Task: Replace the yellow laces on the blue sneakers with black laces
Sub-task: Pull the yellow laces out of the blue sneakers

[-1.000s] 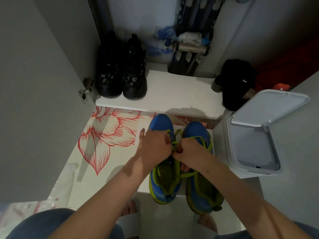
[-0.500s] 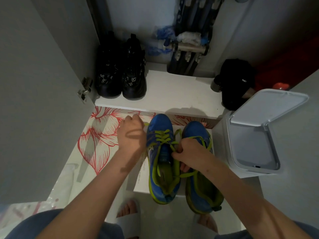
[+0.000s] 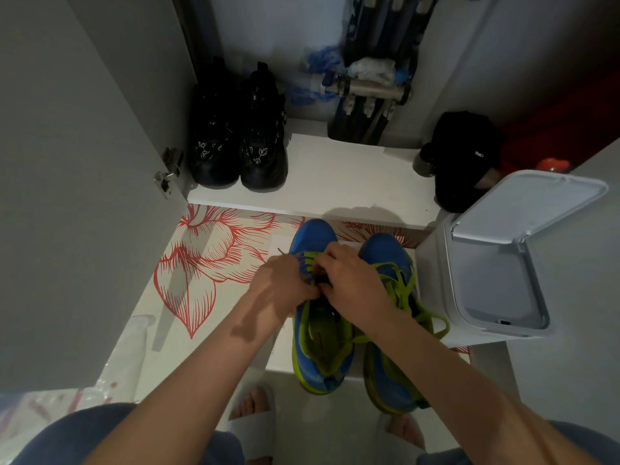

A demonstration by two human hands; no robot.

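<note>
Over the lacing of the left sneaker (image 3: 320,344), I see both hands pressed close together. The left hand (image 3: 283,288) has its fingers curled and pinches a strand of the yellow laces (image 3: 401,286); a thin lace tip sticks out past its knuckles, away from me. The right hand (image 3: 352,285) touches the left hand, with its fingers curled down onto the same lacing. Its knuckles hide the exact pinch point. Something dark shows between the two hands, and I cannot tell what it is.

The right sneaker (image 3: 385,251) stands just to the right of the left sneaker, parallel to it, with its laces loose and one loop trailing off its right side. Both toes point away from me.

Further right of the left sneaker, past its mate, a white bin (image 3: 496,273) stands with its lid raised. To the left lies a mat (image 3: 208,260) with a red flower print. Beyond it, on a white shelf (image 3: 335,176), a pair of black shoes (image 3: 240,139) sits to the left and a black cap (image 3: 464,156) to the right.
</note>
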